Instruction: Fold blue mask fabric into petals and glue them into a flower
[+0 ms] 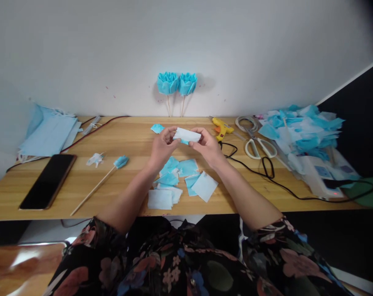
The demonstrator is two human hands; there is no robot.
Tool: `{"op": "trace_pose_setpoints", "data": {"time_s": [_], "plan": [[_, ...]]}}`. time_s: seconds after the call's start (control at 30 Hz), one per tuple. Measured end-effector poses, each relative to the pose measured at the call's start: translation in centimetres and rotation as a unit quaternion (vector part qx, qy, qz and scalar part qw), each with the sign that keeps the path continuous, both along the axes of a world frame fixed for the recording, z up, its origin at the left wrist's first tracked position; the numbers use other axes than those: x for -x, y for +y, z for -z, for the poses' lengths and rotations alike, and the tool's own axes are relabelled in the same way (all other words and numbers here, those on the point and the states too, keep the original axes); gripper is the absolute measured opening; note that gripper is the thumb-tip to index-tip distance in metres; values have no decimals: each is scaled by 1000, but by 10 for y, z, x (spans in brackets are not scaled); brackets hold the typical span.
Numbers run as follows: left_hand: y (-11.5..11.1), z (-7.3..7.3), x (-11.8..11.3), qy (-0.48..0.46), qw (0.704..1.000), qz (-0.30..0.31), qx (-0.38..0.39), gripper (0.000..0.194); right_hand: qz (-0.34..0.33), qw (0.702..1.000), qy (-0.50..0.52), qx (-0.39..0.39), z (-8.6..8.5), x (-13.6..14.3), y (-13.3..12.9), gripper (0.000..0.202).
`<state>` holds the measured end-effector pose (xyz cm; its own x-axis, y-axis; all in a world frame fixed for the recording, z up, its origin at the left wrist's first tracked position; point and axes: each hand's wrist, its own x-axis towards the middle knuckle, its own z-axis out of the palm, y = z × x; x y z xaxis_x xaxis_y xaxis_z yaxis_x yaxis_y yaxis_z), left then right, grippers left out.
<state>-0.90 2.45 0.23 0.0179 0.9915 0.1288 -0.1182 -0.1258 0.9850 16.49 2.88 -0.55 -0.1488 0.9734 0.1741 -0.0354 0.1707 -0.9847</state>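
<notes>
Between my left hand [165, 144] and my right hand [205, 144] is a small piece of mask fabric [188, 135], white on top with a light blue lower edge. The fingers and thumbs of both hands pinch it at its two ends, above the table. Just beyond my left hand lies a small blue piece [157, 128]. Below my hands several cut squares [205, 186], some blue and some white, are scattered and overlap. A thin wooden stick [95, 191] with a blue wrapped tip [121, 161] rests left of my left forearm.
Two blue fabric flowers [167, 83] on sticks lean at the wall. A yellow glue gun [222, 128], scissors [260, 148], a cable coil [247, 123] and a power strip [320, 179] lie right, beside heaped blue scraps [303, 127]. Left are stacked masks [49, 133] and a phone [47, 181].
</notes>
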Motion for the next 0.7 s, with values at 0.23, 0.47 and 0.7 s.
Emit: {"op": "trace_pose_setpoints", "data": {"time_s": [0.23,0.47,0.7], "plan": [[-3,1,-1,-53,992,81,75,42,21,998,52,-1,2,3,-2,44],[-2,5,-2,8,995,64,72,44,11,998,67,9,5,6,-2,46],[-2,1,0,46,996,42,65,40,25,998,60,2,1,4,-2,43]]}}
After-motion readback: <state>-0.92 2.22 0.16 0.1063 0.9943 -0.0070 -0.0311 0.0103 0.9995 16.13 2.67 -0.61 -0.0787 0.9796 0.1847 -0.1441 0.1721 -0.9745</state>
